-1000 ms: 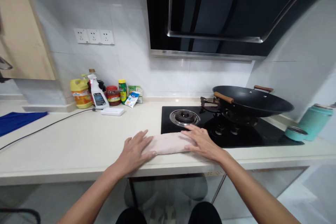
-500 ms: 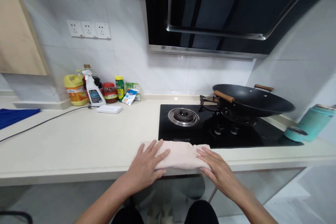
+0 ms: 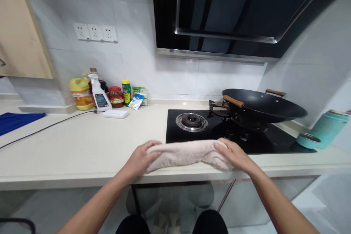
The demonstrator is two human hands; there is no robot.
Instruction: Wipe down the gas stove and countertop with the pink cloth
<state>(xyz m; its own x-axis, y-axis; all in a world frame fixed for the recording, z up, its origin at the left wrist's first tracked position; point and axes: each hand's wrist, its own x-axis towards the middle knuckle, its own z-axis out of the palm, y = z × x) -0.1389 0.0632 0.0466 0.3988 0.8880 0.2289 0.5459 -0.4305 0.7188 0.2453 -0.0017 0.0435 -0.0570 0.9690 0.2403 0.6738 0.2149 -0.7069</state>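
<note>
Curled since the earlier frame, my left grip (image 3: 140, 161) and right grip (image 3: 236, 155) held the pale cloth (image 3: 182, 154) between them, over the counter (image 3: 82, 150); I judged it soft, light, best pinched by its ends

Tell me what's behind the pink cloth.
Behind the pink cloth, the black gas hob and its left burner show; the cloth hides part of the hob's front edge.
</note>
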